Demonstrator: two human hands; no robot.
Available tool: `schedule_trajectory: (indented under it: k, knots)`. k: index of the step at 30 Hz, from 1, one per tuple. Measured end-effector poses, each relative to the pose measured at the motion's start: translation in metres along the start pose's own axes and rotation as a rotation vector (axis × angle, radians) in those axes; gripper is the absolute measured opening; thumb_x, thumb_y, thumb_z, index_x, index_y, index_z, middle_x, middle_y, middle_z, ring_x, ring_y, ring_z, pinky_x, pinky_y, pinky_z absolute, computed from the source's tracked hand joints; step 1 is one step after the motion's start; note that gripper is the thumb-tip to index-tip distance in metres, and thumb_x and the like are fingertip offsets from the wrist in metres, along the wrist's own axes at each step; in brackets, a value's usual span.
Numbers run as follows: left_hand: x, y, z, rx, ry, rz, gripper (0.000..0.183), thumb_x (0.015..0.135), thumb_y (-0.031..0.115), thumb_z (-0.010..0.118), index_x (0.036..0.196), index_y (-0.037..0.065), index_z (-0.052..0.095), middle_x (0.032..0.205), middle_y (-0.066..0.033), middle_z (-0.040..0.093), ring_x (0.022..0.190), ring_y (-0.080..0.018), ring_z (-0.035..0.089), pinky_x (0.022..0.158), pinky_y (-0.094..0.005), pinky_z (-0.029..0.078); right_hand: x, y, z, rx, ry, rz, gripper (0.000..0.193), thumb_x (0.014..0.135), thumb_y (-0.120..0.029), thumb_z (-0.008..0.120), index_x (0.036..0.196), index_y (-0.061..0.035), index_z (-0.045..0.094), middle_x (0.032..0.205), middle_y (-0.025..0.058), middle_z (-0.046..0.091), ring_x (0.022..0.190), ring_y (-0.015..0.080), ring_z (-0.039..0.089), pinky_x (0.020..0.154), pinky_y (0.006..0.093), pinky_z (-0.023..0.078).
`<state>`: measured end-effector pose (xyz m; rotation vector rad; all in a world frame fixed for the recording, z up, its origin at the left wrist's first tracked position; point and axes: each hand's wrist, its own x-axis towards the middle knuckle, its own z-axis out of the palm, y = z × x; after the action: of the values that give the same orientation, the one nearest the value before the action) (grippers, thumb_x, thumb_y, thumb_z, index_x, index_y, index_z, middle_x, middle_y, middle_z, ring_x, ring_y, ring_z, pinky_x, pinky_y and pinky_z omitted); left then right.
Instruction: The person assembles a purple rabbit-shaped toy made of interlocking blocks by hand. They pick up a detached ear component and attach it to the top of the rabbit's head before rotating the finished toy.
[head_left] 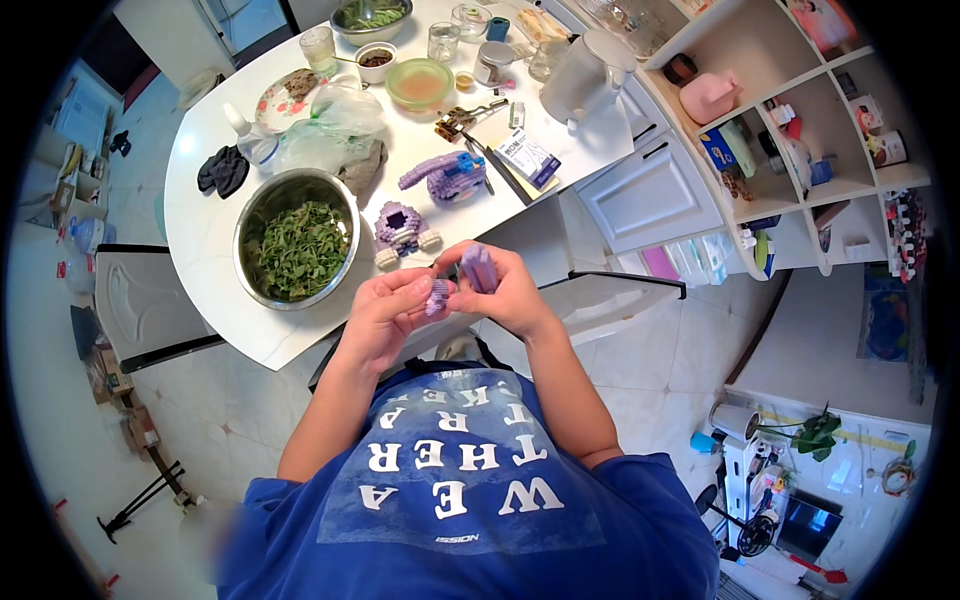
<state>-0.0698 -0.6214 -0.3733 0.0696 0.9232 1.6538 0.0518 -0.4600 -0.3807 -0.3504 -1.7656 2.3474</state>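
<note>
Close in front of my body, at the table's near edge, both hands meet. My left hand (pixel 382 312) pinches a small ridged purple piece (pixel 437 297), and the thumb of my right hand (pixel 508 298) comes up to that piece too. A longer light-purple block (pixel 478 268) sits in the fingers of my right hand. Just beyond them on the table rests a purple-and-white assembly (pixel 400 228) that looks built from small bricks, with a dark opening on top. Farther off lies a larger purple assembly (pixel 455 178) with blue parts.
Left on the white table (pixel 205 270) stands a steel bowl (pixel 245 240) of green leaves. Behind it are a plastic bag (pixel 335 125), a dark cloth (pixel 224 172) and a green-rimmed dish (pixel 420 84). A grey pitcher (pixel 590 80) and small box (pixel 528 155) stand right, near open shelves (pixel 735 55).
</note>
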Motion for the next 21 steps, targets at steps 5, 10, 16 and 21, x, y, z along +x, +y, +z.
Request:
schedule_trajectory:
  k: [5,10,16,21]
  knots:
    - [-0.005,0.001,-0.01,0.045,-0.007,0.057,0.036,0.088,0.015,0.067,0.115,-0.007,0.059,0.104,-0.0166,0.068,0.092,-0.0211,0.068,0.086,-0.0341,0.055,0.008,0.013,0.004,0.671,-0.074,0.014,0.039,0.097,-0.037,0.05,0.115,-0.0024,0.053,0.098,0.0095,0.058,0.069,0.0149,0.053,0.056,0.0262,0.041]
    - [-0.009,0.005,-0.015,0.022,-0.055,0.084,0.041,0.091,0.019,0.064,0.118,-0.01,0.056,0.108,-0.019,0.066,0.092,-0.0235,0.067,0.084,-0.0317,0.056,0.017,0.004,0.013,0.857,-0.063,0.021,0.046,0.103,-0.044,0.03,0.106,-0.0048,0.053,0.093,0.0106,0.055,0.078,0.0214,0.054,0.064,0.0331,0.043]
    - [-0.013,0.009,-0.02,-0.016,-0.033,0.117,0.043,0.1,0.031,0.049,0.119,-0.007,0.057,0.104,-0.016,0.067,0.076,-0.0135,0.063,0.065,-0.0229,0.052,0.028,0.011,0.016,0.837,0.062,0.075,0.049,0.103,-0.049,0.028,0.101,-0.007,0.053,0.09,0.006,0.053,0.077,0.0176,0.051,0.064,0.0317,0.041]
    - [-0.014,0.007,-0.034,0.071,-0.015,0.085,0.05,0.103,0.039,0.042,0.118,-0.006,0.059,0.09,-0.0101,0.066,0.067,-0.0075,0.053,0.05,-0.0184,0.04,0.034,0.015,0.016,0.768,0.124,0.195,0.045,0.103,-0.048,0.033,0.098,-0.0075,0.053,0.082,0.0013,0.048,0.069,0.0145,0.043,0.058,0.0279,0.035]
